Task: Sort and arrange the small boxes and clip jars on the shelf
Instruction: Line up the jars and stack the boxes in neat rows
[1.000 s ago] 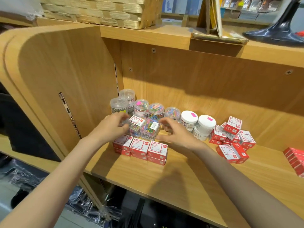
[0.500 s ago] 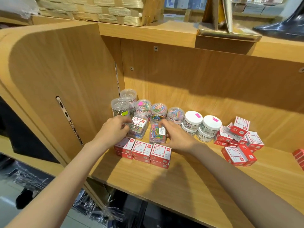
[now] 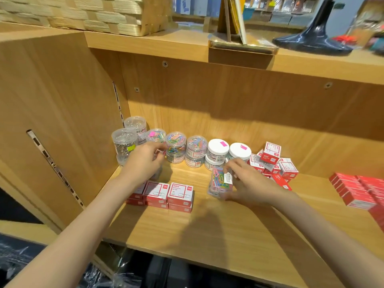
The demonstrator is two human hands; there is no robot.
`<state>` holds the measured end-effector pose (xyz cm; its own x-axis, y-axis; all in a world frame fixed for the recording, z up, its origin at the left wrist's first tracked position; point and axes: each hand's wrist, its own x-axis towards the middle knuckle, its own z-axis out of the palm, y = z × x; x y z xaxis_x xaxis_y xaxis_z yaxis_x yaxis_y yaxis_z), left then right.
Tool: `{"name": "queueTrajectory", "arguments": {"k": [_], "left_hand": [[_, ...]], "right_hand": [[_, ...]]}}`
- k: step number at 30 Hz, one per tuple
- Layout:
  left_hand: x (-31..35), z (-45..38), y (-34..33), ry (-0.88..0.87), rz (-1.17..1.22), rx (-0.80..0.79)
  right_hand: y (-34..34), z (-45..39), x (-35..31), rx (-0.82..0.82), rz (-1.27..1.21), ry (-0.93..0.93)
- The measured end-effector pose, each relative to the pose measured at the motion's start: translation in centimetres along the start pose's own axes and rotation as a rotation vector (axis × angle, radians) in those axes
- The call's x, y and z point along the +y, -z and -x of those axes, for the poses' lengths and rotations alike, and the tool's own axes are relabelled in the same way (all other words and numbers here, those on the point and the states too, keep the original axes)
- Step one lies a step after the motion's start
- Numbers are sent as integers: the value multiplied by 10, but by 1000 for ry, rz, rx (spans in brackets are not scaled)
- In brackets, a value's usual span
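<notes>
Apparently sorting by kind, the right hand [image 3: 247, 181] grips a clear clip box [image 3: 220, 181] at three o'clock of the red boxes [image 3: 168, 194]. Her left hand [image 3: 145, 161] pinches something hidden near the jars [image 3: 176, 146].

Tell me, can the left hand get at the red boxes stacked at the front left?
Probably yes. The left hand hovers just behind the red boxes, nothing lies between, though its fingers seem busy with something small.
</notes>
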<state>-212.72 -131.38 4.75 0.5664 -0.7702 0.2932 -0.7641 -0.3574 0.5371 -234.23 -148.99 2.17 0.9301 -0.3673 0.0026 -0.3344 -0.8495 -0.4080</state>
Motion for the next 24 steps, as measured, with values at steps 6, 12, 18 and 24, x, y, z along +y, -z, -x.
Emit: {"name": "queueTrajectory", "arguments": {"k": [6,12,18,24], "left_hand": [[-26,13,14,191,13,63],[-50,37,28,419,-49,168],[-64,26,25,558,68,60],[-72,8,16,604,230,5]], "right_hand": [[20,-51,-58,75,-79,185],[-36,-122,-108,-139,-52,283],[-55,-140,-110,-92,5,329],[-46,-129,-93,-127,-4,391]]}}
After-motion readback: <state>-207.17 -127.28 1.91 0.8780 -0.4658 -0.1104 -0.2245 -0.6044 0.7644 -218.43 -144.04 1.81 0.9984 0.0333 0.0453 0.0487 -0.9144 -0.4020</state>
